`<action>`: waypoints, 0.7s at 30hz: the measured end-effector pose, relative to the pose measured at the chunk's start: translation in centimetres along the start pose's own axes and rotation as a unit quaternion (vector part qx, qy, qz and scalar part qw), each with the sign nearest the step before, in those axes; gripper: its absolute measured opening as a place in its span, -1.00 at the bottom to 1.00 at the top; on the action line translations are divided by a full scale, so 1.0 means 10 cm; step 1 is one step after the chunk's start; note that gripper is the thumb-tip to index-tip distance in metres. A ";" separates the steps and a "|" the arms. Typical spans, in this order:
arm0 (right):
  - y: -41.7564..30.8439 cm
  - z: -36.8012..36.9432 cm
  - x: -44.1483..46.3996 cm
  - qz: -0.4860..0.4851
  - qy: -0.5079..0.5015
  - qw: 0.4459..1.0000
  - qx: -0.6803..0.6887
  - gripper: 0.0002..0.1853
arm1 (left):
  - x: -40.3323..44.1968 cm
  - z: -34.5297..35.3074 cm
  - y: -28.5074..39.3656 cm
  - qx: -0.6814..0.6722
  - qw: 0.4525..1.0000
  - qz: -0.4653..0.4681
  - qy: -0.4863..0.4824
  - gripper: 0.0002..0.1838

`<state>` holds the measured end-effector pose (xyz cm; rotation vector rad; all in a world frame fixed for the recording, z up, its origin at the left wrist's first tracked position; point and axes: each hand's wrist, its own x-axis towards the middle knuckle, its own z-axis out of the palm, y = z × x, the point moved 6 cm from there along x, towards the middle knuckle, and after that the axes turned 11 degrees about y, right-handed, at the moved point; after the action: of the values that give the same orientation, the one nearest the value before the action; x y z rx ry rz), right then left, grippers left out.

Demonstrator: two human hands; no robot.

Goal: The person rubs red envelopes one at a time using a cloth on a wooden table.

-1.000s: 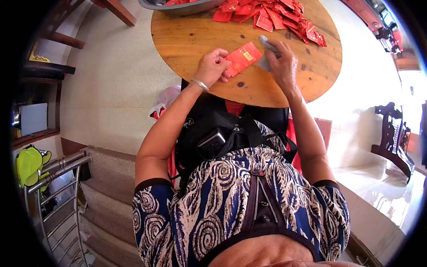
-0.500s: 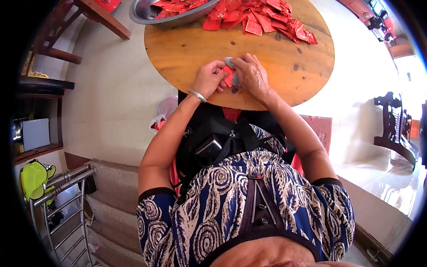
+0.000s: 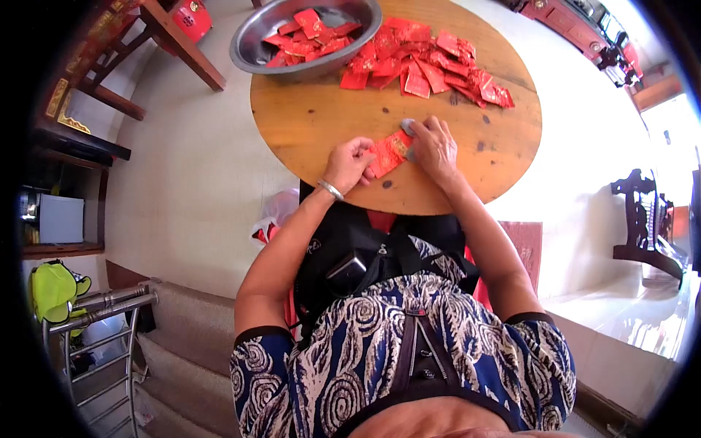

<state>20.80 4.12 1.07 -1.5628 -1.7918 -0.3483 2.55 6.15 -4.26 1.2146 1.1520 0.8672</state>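
Observation:
A small red envelope with gold print (image 3: 390,155) is stretched between my hands, above the near part of the round wooden table (image 3: 292,139). My left hand (image 3: 350,166), with a silver bangle at its wrist, pinches the envelope's left end between thumb and fingers. My right hand (image 3: 434,150) is closed at the other end. A grey piece (image 3: 407,126) sticks out under its fingers, with more grey showing below; its kind I cannot make out. The right fingertips partly hide that end of the envelope.
Beyond my hands lies a heap of red envelopes (image 3: 431,62). A metal basin (image 3: 248,55) holding more of them stands at the table's far left. A plastic bag (image 3: 280,208) is on the floor left of my lap. Steps (image 3: 193,314) with a metal railing (image 3: 102,306) lie lower left.
The red envelope, mostly covered by my fingers before, now shows at nearly full length. My hands have moved slightly apart. The view has shifted, showing more of the basin.

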 end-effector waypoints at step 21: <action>-0.49 -0.06 -0.04 -0.007 -0.130 0.962 0.238 -0.45 | -0.01 0.01 0.00 -0.013 1.000 0.001 -0.007 -0.83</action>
<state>16.45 2.29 2.44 -1.2898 -1.9037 0.2821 2.67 6.07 -4.24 1.2000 1.1246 0.8707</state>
